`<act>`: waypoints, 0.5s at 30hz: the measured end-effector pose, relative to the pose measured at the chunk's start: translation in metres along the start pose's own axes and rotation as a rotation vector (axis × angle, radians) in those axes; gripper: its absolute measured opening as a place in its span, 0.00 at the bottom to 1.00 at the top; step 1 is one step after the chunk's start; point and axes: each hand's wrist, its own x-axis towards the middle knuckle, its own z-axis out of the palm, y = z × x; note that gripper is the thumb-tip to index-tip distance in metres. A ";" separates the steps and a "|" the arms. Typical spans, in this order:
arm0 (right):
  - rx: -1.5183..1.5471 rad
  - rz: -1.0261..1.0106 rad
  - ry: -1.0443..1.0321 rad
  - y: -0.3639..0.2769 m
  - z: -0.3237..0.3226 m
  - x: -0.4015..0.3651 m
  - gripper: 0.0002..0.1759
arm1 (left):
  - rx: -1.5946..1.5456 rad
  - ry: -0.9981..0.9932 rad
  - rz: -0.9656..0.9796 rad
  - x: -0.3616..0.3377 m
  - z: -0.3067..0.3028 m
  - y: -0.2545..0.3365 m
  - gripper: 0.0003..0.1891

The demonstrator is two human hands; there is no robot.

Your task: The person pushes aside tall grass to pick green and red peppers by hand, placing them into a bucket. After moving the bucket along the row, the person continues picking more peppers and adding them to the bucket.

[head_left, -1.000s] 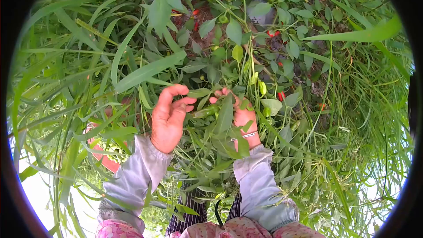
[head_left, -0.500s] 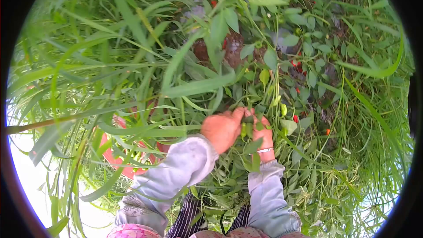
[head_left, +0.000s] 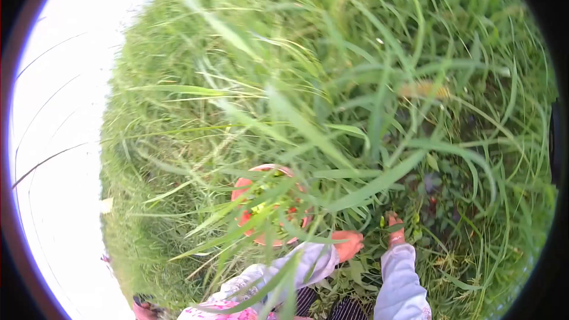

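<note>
My left hand (head_left: 348, 245) is closed, its fingers curled in, just right of the red bucket (head_left: 242, 188). What it holds, if anything, is hidden. My right hand (head_left: 396, 229) is among the pepper plants (head_left: 435, 181), its fingers partly behind a leaf. A small green pepper (head_left: 382, 221) hangs beside its fingertips; whether they touch cannot be made out. Green and red peppers (head_left: 261, 207) lie in the bucket, partly covered by grass blades.
Tall grass (head_left: 308, 124) crosses the view in front of the bucket and around both hands. Red peppers (head_left: 433, 201) show low among the plants at the right. Bright sky fills the left side. At the lower left edge is a partly seen pinkish shape (head_left: 142, 309).
The view has swung left, so the whole bucket now shows. My hands, close together before at a plant with green peppers, are now apart, the left one nearer the bucket.
</note>
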 end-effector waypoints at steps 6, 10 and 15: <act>-1.061 -0.422 -0.076 -0.080 0.034 -0.100 0.25 | -1.031 0.138 -0.447 -0.160 -0.058 0.014 0.12; -0.819 -0.156 -0.145 -0.080 0.007 -0.100 0.18 | -0.492 0.324 -0.477 -0.242 -0.054 0.026 0.14; -1.469 -0.122 -0.498 -0.121 -0.015 -0.120 0.23 | -0.728 0.401 -0.569 -0.263 -0.017 0.046 0.16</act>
